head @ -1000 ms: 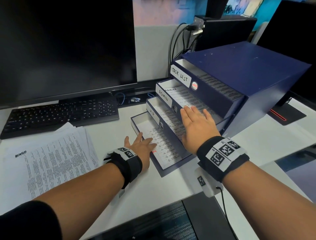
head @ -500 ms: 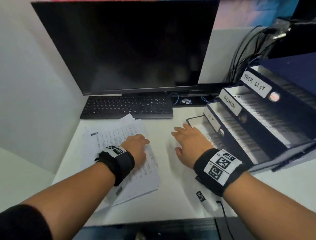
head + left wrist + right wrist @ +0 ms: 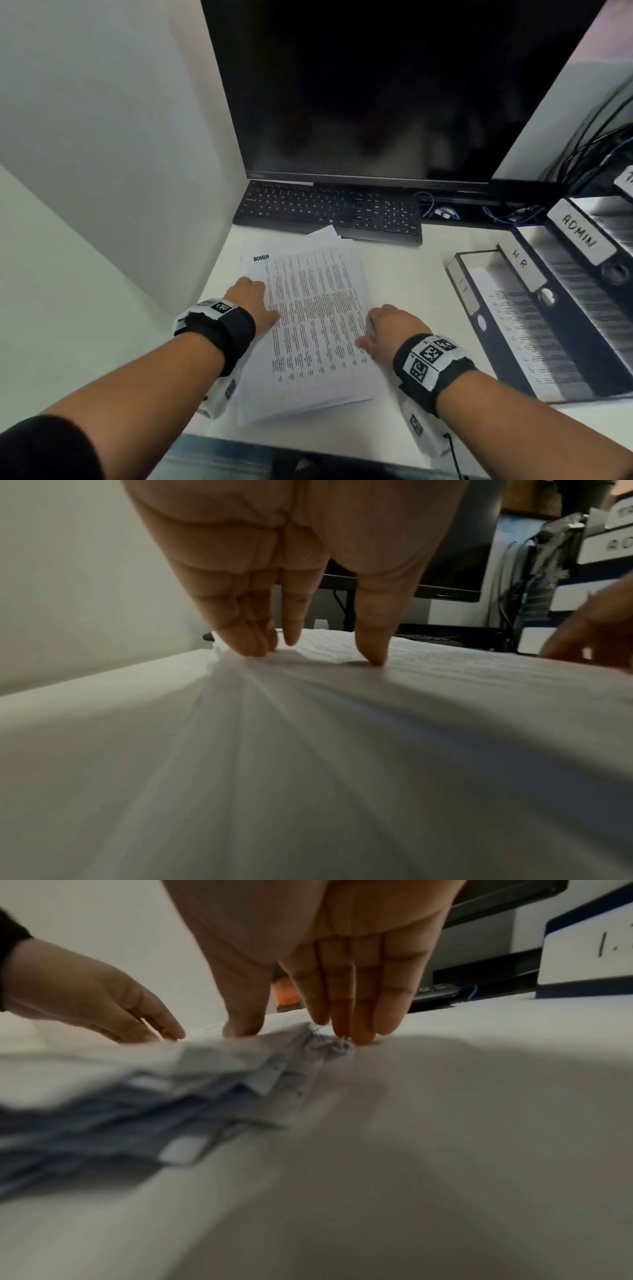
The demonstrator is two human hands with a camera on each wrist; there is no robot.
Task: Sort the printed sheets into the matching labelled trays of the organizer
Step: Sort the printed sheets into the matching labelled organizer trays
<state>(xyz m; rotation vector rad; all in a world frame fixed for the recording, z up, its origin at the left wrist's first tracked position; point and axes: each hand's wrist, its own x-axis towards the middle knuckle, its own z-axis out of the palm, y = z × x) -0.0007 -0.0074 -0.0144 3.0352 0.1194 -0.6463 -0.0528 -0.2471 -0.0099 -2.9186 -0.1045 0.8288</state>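
A stack of printed sheets (image 3: 315,325) lies on the white desk (image 3: 411,281), and its top sheet is headed ADMIN. My left hand (image 3: 255,294) rests on the stack's left edge, fingertips (image 3: 253,647) at the edge and thumb pressing the top sheet. My right hand (image 3: 380,325) touches the right edge; in the right wrist view its straight fingers (image 3: 356,1034) meet the fanned sheet edges (image 3: 240,1085). The dark blue organizer (image 3: 503,363) stands at the right, with stepped trays labelled I.T (image 3: 464,289), H.R (image 3: 520,263) and ADMIN (image 3: 580,231), each holding printed sheets.
A black keyboard (image 3: 329,212) lies just behind the stack, under a dark monitor (image 3: 376,85). A white partition (image 3: 102,137) closes off the left side. Cables (image 3: 435,209) trail between the keyboard and the organizer. The desk's front edge is close below my wrists.
Both hands left the organizer trays and came left to the stack. The right hand went from the bare desk to the stack's right edge. The head view swung left.
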